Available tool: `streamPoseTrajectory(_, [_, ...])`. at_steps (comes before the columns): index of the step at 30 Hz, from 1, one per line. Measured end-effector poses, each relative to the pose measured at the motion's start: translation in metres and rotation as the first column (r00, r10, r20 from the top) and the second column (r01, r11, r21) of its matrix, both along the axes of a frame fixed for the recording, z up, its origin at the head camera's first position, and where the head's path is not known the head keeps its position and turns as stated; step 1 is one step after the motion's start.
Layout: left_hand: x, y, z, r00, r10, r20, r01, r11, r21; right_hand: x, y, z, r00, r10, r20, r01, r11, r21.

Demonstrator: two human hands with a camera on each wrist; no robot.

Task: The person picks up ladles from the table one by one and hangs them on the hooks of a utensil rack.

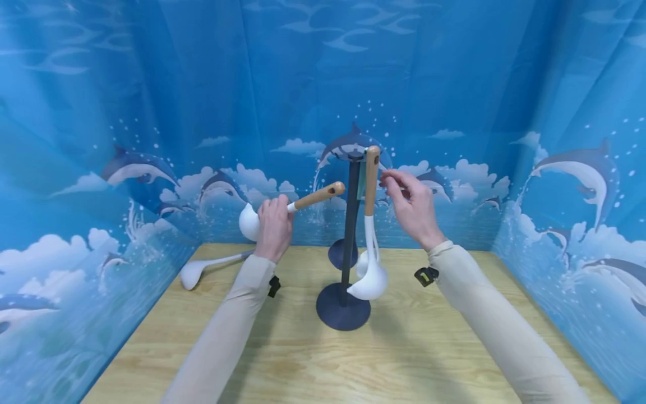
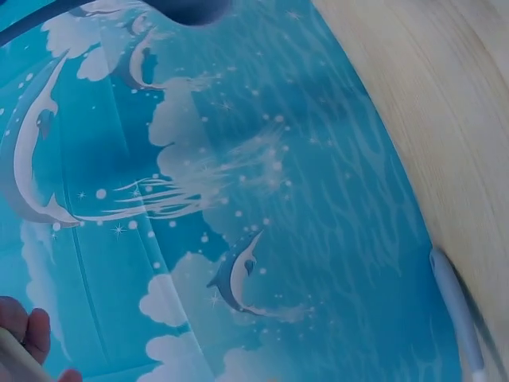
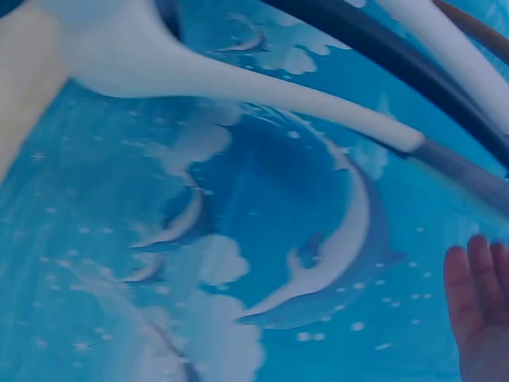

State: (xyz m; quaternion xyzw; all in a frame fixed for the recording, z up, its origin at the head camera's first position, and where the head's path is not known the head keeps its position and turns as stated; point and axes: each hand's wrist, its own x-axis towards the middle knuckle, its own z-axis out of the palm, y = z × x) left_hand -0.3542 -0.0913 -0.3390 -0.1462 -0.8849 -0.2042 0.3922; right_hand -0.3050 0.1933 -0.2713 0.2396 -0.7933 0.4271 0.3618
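My left hand (image 1: pixel 275 227) grips a white ladle (image 1: pixel 249 222) by its white neck, just past the bowl. The ladle's wooden handle (image 1: pixel 319 196) slants up to the right, its end close to the stand's post. Another white ladle (image 1: pixel 370 280) with a wooden handle hangs bowl-down at the front of a dark utensil stand (image 1: pixel 344 314). My right hand (image 1: pixel 411 205) is beside the top of that hanging ladle's handle, fingers loosely bent and holding nothing. In the right wrist view its fingers (image 3: pixel 465 298) are apart from the hanging utensils.
Behind the hanging ladle, the stand also carries a dark ladle (image 1: pixel 339 255), another white utensil (image 1: pixel 361 264) and a pale green handle (image 1: pixel 361 182). A white ladle with a grey handle (image 1: pixel 194 274) lies at the wooden table's (image 1: pixel 303 370) far left. Dolphin-print curtains (image 1: pixel 282 84) enclose the table.
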Motion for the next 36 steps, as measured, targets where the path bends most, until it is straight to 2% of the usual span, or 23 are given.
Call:
streamPoseTrajectory(6, [-0.002, -0.001, 0.0, 0.993, -0.098, 0.071, 0.09, 0.991, 0.102, 0.004, -0.012, 0.027, 0.998, 0.042, -0.044, -0.044, 0.998, -0.048])
streamPoseTrajectory(12, [-0.001, -0.003, 0.0, 0.961, -0.233, 0.152, 0.199, 0.957, 0.211, 0.004, -0.021, 0.042, 0.991, 0.076, -0.108, -0.075, 0.997, 0.018])
streamPoseTrajectory(17, [0.001, -0.001, 0.006, 0.935, -0.307, 0.177, 0.264, 0.937, 0.229, 0.003, -0.027, 0.046, 0.994, 0.079, -0.077, -0.079, 0.997, 0.008])
streamPoseTrajectory(22, [-0.004, 0.004, 0.01, 0.923, -0.345, 0.171, 0.302, 0.924, 0.233, 0.004, -0.031, 0.049, 0.996, 0.07, -0.049, -0.07, 0.998, 0.011])
streamPoseTrajectory(29, [-0.008, 0.015, 0.012, 0.92, -0.37, 0.131, 0.323, 0.902, 0.286, 0.005, -0.034, 0.05, 0.996, 0.078, -0.043, -0.078, 0.997, 0.009])
streamPoseTrajectory(31, [-0.009, 0.019, 0.013, 0.917, -0.383, 0.111, 0.334, 0.89, 0.312, 0.006, -0.035, 0.05, 0.996, 0.081, -0.048, -0.081, 0.997, 0.003])
streamPoseTrajectory(33, [-0.009, 0.023, 0.015, 0.916, -0.39, 0.096, 0.34, 0.88, 0.332, 0.013, -0.039, 0.053, 0.996, 0.077, -0.053, -0.077, 0.997, 0.001])
streamPoseTrajectory(36, [-0.008, 0.029, 0.02, 0.915, -0.394, 0.089, 0.343, 0.873, 0.347, 0.013, -0.04, 0.053, 0.995, 0.072, -0.065, -0.072, 0.997, -0.003])
